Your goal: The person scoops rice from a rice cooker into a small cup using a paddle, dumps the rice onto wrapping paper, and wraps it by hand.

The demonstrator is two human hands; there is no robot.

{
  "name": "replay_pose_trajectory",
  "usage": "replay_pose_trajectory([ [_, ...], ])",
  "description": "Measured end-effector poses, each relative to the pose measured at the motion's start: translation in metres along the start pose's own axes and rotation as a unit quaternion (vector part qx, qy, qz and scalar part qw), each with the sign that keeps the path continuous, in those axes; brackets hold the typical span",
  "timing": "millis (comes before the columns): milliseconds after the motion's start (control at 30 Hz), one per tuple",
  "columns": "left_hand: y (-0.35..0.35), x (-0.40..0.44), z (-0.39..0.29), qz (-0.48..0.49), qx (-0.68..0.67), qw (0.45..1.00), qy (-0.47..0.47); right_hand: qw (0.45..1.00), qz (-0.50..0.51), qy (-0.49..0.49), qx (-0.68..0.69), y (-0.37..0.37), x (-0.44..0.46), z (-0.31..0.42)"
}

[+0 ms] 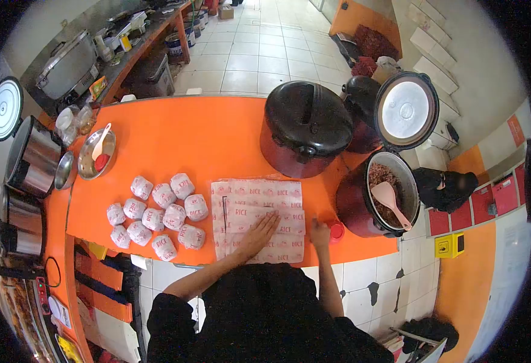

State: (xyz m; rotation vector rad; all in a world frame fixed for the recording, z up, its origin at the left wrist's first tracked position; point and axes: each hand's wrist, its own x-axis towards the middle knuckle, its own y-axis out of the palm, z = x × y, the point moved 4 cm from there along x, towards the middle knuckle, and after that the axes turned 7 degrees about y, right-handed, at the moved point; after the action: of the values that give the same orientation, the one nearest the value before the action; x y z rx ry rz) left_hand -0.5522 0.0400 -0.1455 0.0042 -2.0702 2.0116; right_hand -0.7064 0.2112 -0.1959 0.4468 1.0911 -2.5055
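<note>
On the orange table, my left hand (262, 235) lies flat with its fingers spread on a stack of printed wrapping paper (256, 212). My right hand (320, 233) is closed beside the red round object (336, 231) near the table's front edge; what it holds, if anything, is too small to make out. Several wrapped white bundles (152, 219) with red print sit to the left of the paper. Right of my hands stands an open rice cooker (353, 202) with reddish rice (383, 175) and a pink paddle (386, 196) inside.
A closed dark-lidded cooker (305, 127) stands behind the paper. A steel bowl (88, 158) with a paddle rests at the back left. More cookers (26, 218) line the left side. A person in dark clothes (438, 187) is at the right, beyond the open cooker.
</note>
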Motion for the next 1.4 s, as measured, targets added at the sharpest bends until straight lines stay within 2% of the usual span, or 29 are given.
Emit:
replay_pose_trajectory([
  [33,-0.002,0.001,-0.001,0.005,0.025,1.0,0.001,0.973,0.14,0.121,0.141,0.003,-0.006,-0.006],
  [67,-0.003,0.001,-0.002,0.009,0.049,0.999,0.003,0.902,0.238,0.267,0.243,0.005,-0.016,-0.012],
  [167,0.005,0.001,-0.003,-0.003,0.035,0.999,-0.011,0.861,0.306,0.196,0.355,0.018,-0.011,-0.013],
  [267,0.008,0.0,-0.004,0.001,0.051,0.999,-0.006,0.931,0.185,-0.022,0.315,0.025,0.019,0.011],
  [333,0.006,-0.001,-0.003,-0.007,0.045,0.999,-0.007,0.931,0.093,-0.168,0.31,0.044,0.057,0.021],
  [400,0.004,-0.001,-0.004,-0.011,0.032,0.999,-0.008,0.968,0.017,-0.243,0.054,0.035,0.055,0.078],
  [500,0.003,-0.001,-0.004,-0.015,0.018,1.0,-0.011,0.918,0.09,-0.311,0.23,0.039,0.07,0.108],
  [600,0.004,-0.001,-0.001,-0.018,0.015,1.0,-0.015,0.895,0.26,-0.283,0.227,0.027,0.088,0.113],
  [700,-0.001,-0.002,-0.003,-0.015,-0.003,1.0,-0.019,0.919,0.22,-0.323,-0.051,0.019,0.118,0.111],
  [800,0.002,-0.002,-0.004,-0.009,0.018,1.0,-0.011,0.875,0.237,-0.37,-0.202,0.025,0.108,0.136],
  [867,-0.003,-0.002,-0.004,-0.014,0.046,0.999,-0.004,0.868,0.066,-0.419,-0.259,0.047,0.101,0.139],
  [933,0.005,-0.001,-0.004,-0.022,0.025,0.999,-0.01,0.846,-0.017,-0.417,-0.331,0.066,0.096,0.149],
  [1000,0.007,-0.002,-0.004,-0.028,0.003,0.999,-0.014,0.827,-0.007,-0.372,-0.421,0.079,0.089,0.163],
  [1100,0.004,-0.002,-0.002,-0.036,-0.016,0.999,-0.017,0.862,-0.003,-0.3,-0.408,0.058,0.074,0.171],
  [1200,0.001,-0.001,-0.004,-0.051,-0.046,0.997,-0.023,0.862,-0.065,-0.291,-0.41,0.035,0.066,0.165],
  [1267,0.002,-0.001,-0.004,-0.071,-0.11,0.991,-0.033,0.833,0.045,-0.366,-0.412,0.046,0.075,0.163],
  [1300,0.003,-0.001,-0.005,-0.069,-0.097,0.992,-0.031,0.814,0.099,-0.401,-0.409,0.051,0.076,0.161],
  [1400,0.009,0.0,-0.004,-0.056,-0.061,0.996,-0.025,0.843,0.038,-0.475,-0.251,0.048,0.032,0.182],
])
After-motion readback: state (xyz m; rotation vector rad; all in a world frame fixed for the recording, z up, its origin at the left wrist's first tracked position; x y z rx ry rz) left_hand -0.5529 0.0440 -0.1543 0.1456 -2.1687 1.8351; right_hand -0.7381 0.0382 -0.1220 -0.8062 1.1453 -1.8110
